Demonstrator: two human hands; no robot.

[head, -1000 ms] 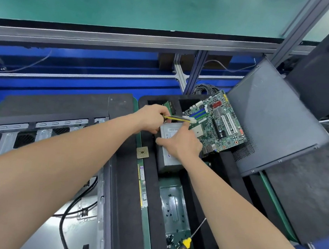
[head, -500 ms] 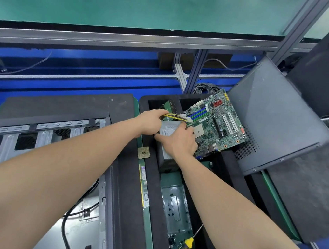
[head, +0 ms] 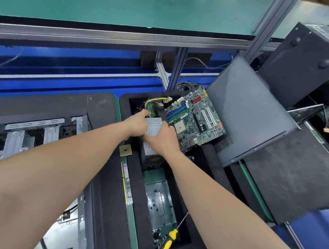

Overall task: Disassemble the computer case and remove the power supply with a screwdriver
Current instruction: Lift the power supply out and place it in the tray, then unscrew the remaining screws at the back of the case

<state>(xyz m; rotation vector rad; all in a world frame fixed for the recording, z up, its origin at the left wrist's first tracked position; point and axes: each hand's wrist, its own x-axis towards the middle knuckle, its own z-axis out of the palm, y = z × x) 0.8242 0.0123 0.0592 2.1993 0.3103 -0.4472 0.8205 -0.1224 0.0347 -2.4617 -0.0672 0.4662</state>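
- Two hands on PSU: L hand curled on its far-left corner, R hand wrapped over its right side.
- PSU sits between them in foam tray slot, long axis running away from person; wires trail off far end.
- Likely next: seat it straight down; motherboard just beside on right.
- Screwdriver lies at tray's near end; case well left.

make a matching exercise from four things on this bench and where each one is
Things:
1 screwdriver
2 power supply
3 motherboard
4 processor chip

Places:
A gripped by the left hand and right hand
B on the left rim of the black tray
C at the tray's near end
D at the tray's far right, beside the grey panel

Pairs: 1-C, 2-A, 3-D, 4-B
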